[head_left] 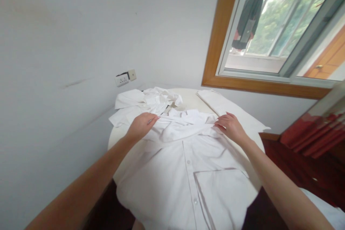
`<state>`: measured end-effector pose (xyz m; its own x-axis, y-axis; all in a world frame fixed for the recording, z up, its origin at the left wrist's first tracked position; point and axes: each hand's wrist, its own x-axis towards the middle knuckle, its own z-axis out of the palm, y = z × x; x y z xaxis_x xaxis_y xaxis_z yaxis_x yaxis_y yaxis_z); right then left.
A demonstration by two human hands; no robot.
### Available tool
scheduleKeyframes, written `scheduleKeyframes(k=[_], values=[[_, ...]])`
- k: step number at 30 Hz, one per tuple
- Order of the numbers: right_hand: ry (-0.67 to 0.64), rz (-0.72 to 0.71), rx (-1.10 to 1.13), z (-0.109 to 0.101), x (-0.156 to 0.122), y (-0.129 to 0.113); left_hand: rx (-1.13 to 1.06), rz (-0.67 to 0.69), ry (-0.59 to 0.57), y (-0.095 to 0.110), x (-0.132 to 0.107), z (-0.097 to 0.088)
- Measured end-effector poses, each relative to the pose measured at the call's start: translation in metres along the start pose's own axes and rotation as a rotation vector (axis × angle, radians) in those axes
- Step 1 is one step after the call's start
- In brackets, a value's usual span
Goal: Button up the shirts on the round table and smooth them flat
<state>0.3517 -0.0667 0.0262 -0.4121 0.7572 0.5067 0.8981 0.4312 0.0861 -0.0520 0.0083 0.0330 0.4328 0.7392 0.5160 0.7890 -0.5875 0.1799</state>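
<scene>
A white button-up shirt lies over the round table, its front with buttons and a chest pocket facing up and its near part reaching the bottom of the view. At its far end the cloth is bunched in folds. My left hand is closed, pinching the white fabric at the left of these folds. On the right, my right hand pinches the same folded band of cloth between thumb and fingers. The band between my hands sags slightly. Whether it is a sleeve or the collar part, I cannot tell.
A crumpled white cloth lies at the table's back left, and a flat folded white cloth at the back right. The round table stands against a wall with a socket. A wood-framed window and red curtain are right.
</scene>
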Motion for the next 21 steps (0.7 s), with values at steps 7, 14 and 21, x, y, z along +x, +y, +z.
scheduleKeyframes(k=[7, 14, 21], values=[[-0.052, 0.115, -0.19, -0.015, -0.015, 0.025, 0.124, -0.133, 0.004, -0.022, -0.009, -0.029], [-0.051, 0.112, -0.178, -0.011, -0.017, 0.02, 0.179, -0.153, -0.068, -0.02, -0.014, -0.039], [0.085, -0.065, 0.136, -0.02, 0.016, -0.043, 0.079, -0.033, 0.013, 0.038, 0.033, -0.018]])
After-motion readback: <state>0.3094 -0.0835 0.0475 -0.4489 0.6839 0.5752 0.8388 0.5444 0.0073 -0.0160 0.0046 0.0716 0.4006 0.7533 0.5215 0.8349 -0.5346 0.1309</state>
